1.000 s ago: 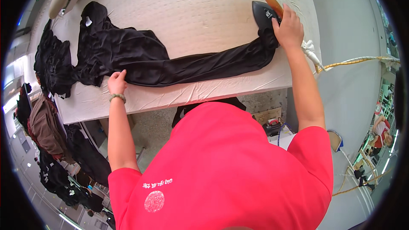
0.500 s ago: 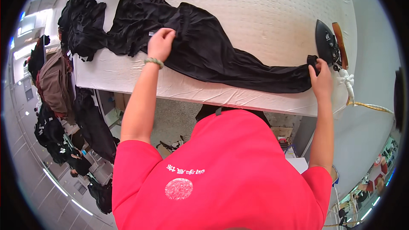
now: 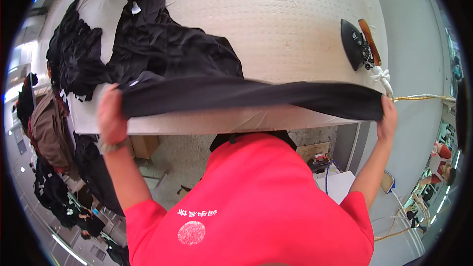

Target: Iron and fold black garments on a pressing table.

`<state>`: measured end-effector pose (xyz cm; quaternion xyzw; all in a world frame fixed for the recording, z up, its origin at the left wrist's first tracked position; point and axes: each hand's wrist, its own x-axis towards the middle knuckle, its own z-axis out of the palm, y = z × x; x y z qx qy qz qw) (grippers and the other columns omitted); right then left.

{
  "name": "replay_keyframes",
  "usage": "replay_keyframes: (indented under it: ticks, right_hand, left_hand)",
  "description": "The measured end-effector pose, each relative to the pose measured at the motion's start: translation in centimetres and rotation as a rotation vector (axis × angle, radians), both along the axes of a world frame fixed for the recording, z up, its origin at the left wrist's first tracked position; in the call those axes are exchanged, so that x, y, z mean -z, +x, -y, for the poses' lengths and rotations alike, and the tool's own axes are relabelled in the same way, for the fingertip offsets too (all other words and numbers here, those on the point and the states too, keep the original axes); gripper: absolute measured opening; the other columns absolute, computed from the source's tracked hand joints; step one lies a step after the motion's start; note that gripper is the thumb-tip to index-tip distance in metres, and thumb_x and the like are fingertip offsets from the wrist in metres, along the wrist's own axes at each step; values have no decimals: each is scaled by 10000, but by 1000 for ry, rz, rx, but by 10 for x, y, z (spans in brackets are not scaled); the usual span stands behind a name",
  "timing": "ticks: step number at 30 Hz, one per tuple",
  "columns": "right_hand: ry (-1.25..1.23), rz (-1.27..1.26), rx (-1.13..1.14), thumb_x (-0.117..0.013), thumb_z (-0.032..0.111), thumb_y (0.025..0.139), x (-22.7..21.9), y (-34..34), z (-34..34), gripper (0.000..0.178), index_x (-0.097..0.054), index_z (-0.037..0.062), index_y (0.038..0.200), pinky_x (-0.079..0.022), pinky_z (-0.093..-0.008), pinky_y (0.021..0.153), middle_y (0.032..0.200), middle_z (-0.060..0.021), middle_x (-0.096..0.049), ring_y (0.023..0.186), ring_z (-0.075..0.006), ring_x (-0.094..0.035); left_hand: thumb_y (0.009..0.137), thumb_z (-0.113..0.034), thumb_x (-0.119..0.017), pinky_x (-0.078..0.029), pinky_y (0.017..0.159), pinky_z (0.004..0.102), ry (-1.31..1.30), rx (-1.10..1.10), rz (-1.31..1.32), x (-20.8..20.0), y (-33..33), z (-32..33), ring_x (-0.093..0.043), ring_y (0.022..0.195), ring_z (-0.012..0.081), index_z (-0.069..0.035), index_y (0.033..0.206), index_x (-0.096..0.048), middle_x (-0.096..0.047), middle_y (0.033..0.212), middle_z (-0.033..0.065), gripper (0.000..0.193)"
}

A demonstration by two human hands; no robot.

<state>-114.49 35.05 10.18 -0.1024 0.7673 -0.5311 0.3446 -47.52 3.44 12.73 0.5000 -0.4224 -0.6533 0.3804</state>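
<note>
Along the near edge of the table [image 3: 305, 34], the left hand [image 3: 112, 116], blurred but apparently clenched, and the right hand [image 3: 388, 118], fingers grasping, held the garment [image 3: 241, 93] stretched between them, the iron [image 3: 352, 44] resting on the table's right.

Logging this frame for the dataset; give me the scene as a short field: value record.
left hand: gripping left end of the black garment's stretched length; blurred
right hand: gripping its right end
stretched length: spans between both hands along the table's near edge
iron: on table, right side, untouched, brown handle
crumpled black cloth: table's left side
</note>
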Motion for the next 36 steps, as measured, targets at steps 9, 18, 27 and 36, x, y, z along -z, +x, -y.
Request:
replay_keyframes:
  ticks: [9, 18, 27, 36]
  right_hand:
    - [-236, 111, -190, -526, 170, 1062, -62, 21, 162, 269, -625, -4, 1241, -507, -361, 1030, 1252, -114, -665, 1164, -220, -628]
    - [-162, -1273, -488, -631, 80, 933, -55, 13, 214, 161, -663, -21, 1055, -474, -273, 678, 829, -26, -626, 745, -105, -548]
    - [177, -1195, -871, -652, 129, 795, 102, 89, 74, 196, -671, -3, 938, -522, -471, 836, 931, -182, -661, 914, -381, -647]
    - [645, -573, -712, -621, 160, 925, 107, 111, 133, 253, -693, -14, 1094, -524, -349, 851, 1157, -113, -697, 1004, -218, -669]
  left_hand:
    - [1004, -294, -630, -519, 662, 321, -284, 19, 579, -76, -30, 198, -621, 728, 143, -77, 1079, -688, -677, 880, 37, 237]
    - [1033, -200, -547, -502, 911, 328, -657, -217, 443, -74, 77, 213, -644, 1025, 194, 19, 1244, -656, -690, 1147, 88, 324]
    - [1021, -274, -634, -506, 766, 261, -174, 88, 640, 192, 113, -4, -582, 813, 92, -2, 1115, -715, -668, 927, 9, 299]
    - [990, -290, -688, -435, 484, 236, 100, 90, 608, 155, 62, -9, -547, 611, 46, -63, 839, -668, -613, 751, -38, 273]
